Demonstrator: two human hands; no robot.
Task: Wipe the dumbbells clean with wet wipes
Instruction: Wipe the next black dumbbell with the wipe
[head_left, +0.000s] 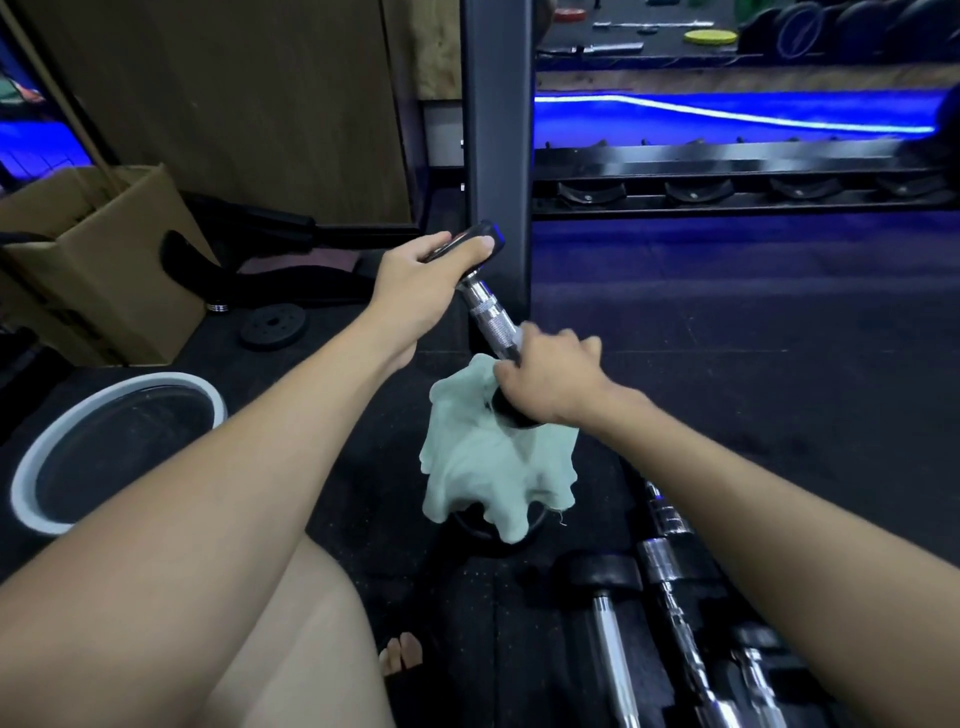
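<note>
A small dumbbell (491, 319) with a chrome knurled handle and black ends is held tilted above the floor. My left hand (421, 275) grips its upper black end. My right hand (550, 382) holds a pale green cloth (488, 462) around the lower end of the handle, and the cloth hangs down over the lower black head. Another dumbbell (605, 597) and chrome bars (670, 561) lie on the dark floor at the lower right.
A white-rimmed round basin (31, 467) sits at the left, with a cardboard box (119, 270) and a small black weight plate (271, 326) behind it. A black rack post (498, 156) stands just behind the dumbbell, and a rack shelf (727, 182) runs right.
</note>
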